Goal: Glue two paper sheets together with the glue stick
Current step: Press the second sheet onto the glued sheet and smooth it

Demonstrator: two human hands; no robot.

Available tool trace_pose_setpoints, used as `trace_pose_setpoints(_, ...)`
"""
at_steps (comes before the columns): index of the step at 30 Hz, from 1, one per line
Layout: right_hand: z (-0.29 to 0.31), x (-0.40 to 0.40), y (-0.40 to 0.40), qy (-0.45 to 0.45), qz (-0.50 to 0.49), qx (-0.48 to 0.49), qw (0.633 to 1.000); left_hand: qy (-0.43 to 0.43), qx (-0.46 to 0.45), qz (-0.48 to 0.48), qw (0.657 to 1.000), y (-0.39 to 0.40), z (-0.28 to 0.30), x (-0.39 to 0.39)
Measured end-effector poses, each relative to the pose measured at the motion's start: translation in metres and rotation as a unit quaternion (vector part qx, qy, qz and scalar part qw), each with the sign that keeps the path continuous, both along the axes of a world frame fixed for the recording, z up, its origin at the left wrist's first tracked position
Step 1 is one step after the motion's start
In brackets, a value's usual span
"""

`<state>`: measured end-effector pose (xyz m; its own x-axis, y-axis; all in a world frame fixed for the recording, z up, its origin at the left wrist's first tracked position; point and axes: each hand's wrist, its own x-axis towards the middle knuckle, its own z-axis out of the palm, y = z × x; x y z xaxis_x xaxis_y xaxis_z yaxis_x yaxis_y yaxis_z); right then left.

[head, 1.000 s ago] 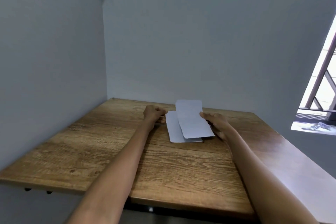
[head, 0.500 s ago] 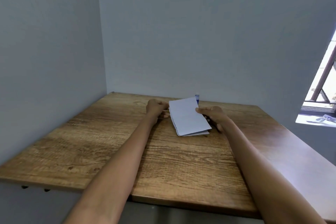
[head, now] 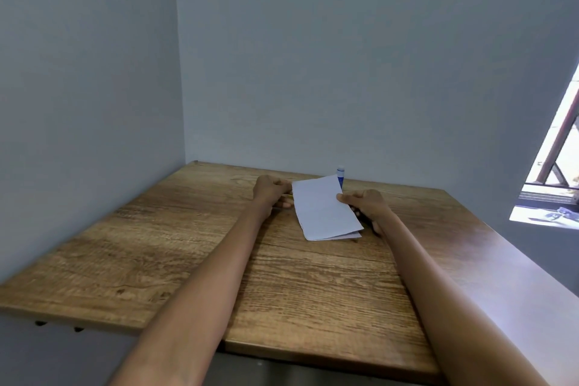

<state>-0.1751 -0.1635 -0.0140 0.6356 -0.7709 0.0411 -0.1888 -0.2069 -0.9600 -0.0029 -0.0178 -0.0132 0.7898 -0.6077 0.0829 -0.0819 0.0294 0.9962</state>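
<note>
Two white paper sheets (head: pixel 324 210) stacked near table's (head: pixel 188 244) far edge, lower sheet peeking out at near edge; right hand (head: pixel 368 205) pinching right edge, left hand (head: pixel 271 193) curled at left edge, grip unclear; glue stick (head: pixel 340 175) upright just behind.

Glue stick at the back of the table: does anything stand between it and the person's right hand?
Yes. The upper paper sheet, pinched at its edge by the right hand, covers the lower part of the upright glue stick. The left hand sits on the sheet's far side, not in the way.
</note>
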Motion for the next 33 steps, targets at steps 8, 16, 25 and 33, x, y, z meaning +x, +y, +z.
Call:
trace_pose_setpoints(8, -0.001, 0.001, 0.001, -0.01, 0.004, -0.009, 1.0, 0.007, 0.002, -0.003, 1.0, 0.0, 0.001, -0.001)
trace_pose_setpoints(16, -0.002, 0.002, 0.002, -0.021, -0.004, -0.02, 1.0, 0.008, -0.004, -0.01, 1.0, -0.001, 0.001, -0.004)
trace_pose_setpoints(25, -0.006, 0.002, 0.001, -0.045, -0.036, -0.048, 0.997, 0.042, 0.009, -0.059, 0.997, 0.005, 0.003, -0.009)
trace_pose_setpoints(33, -0.004, -0.002, 0.007, -0.061, -0.023, -0.034, 0.997, 0.04, -0.017, -0.018, 0.999, 0.006, 0.002, -0.011)
